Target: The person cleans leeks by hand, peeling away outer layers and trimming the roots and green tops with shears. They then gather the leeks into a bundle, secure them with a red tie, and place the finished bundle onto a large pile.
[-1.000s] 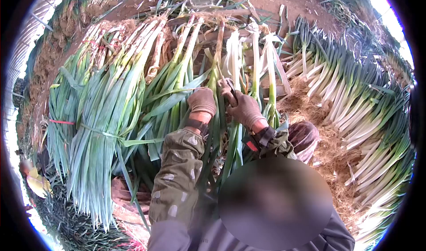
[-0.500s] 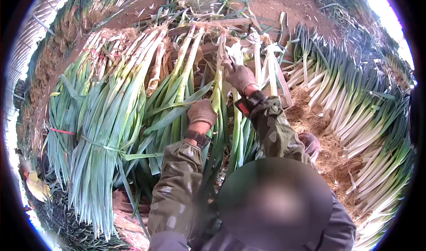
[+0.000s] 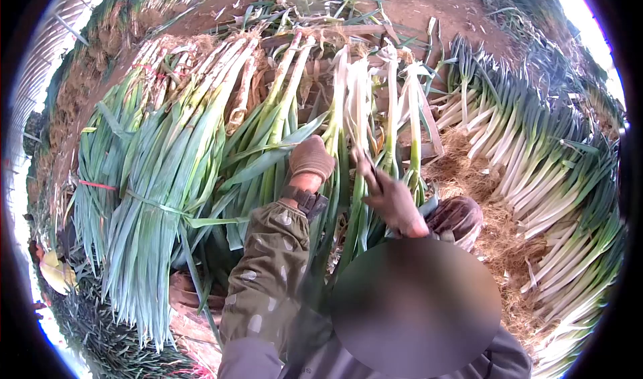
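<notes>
**Right hand drawn back toward the body; the leek now shows a white shaft**

Nearest to the body, the right hand is lower than half a second ago, when it was up at the shaft; its fingers are bent, but blur does not let me tell what they grip; the left hand is closed, and it seems to grip the green part of this leek; the shaft lies just beyond, root end away from the person, and looks paler than before; this suggests that a brownish outer layer came off, so it resembles the white leeks just to its right; farther left is a tied leek bundle; beyond, leafy scraps lie on the earth.
</notes>
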`<state>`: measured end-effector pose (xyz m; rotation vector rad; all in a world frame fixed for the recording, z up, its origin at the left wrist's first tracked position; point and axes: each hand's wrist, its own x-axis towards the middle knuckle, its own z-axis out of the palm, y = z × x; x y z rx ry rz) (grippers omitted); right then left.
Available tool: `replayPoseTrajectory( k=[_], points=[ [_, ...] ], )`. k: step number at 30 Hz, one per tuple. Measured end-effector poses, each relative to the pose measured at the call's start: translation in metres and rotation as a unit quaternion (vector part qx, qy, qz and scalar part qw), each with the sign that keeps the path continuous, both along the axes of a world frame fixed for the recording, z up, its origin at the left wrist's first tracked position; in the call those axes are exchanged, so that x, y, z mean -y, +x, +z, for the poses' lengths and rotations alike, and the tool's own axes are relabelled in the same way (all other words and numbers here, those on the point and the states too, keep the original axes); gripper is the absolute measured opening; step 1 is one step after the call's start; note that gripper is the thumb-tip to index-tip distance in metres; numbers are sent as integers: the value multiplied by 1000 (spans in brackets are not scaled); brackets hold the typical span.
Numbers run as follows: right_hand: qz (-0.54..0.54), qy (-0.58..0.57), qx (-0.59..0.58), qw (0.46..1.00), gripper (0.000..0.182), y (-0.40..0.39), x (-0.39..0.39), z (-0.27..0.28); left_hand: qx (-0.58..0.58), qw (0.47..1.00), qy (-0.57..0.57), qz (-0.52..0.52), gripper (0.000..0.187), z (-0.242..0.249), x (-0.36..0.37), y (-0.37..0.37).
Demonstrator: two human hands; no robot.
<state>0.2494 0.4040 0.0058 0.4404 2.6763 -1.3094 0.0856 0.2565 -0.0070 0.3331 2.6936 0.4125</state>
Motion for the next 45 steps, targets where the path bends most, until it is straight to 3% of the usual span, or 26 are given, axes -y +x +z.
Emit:
replayPoseTrajectory(
  k=[3,5,7,9,10,14,15,18,21,23,25,27,29,31,34,38,41,43,45],
  points=[
    [9,-26,13,1000,58,60,17,4,10,1000,-6,-3,31,5,-4,7],
    [21,-7,-10,1000,60,74,19,3,-22,997,54,44,37,-29,-8,12],
    [16,-4,-10,1000,65,65,13,-1,-51,996,56,38,39,-43,-13,19],
    [-3,-16,36,999,68,50,2,-10,37,998,44,10,36,-42,-13,21],
    [7,25,19,999,69,41,-4,-16,21,998,51,0,32,-44,-11,27],
    [-60,-25,7,998,59,15,-25,-13,-5,996,90,6,22,-56,-16,67],
    [-29,-26,-23,999,60,13,-24,-13,-5,996,90,12,20,-55,-20,79],
    [70,-48,-102,991,61,6,-20,-10,-42,995,70,-51,18,-38,-16,106],
    [-1,-29,2,1000,55,-10,-12,17,-13,993,67,-93,27,-47,-1,117],
    [47,-31,-77,995,50,-18,-2,3,7,990,72,-119,26,-31,11,117],
    [118,-42,-23,992,56,-22,7,4,70,978,33,-191,20,-7,29,92],
    [41,-97,-44,993,56,-19,15,3,37,995,15,-96,25,18,47,53],
    [75,-60,-13,995,54,-21,20,4,-170,983,66,-4,27,20,69,15],
    [124,-47,6,991,53,-19,29,1,-204,978,-43,-5,33,20,81,-23],
    [79,-49,-24,995,53,-17,36,0,-255,962,-89,-40,41,0,83,-48],
    [34,-54,-23,998,49,-15,30,1,-192,968,-163,6,44,-4,61,-61],
    [34,-44,-34,998,50,-11,26,-6,-157,982,-101,33,35,-28,54,-56],
    [63,-29,3,998,58,2,31,10,-206,972,-112,23,21,-27,51,-32],
    [55,-32,35,997,59,12,38,22,-246,964,-102,24,21,-33,54,-10]
  ],
)
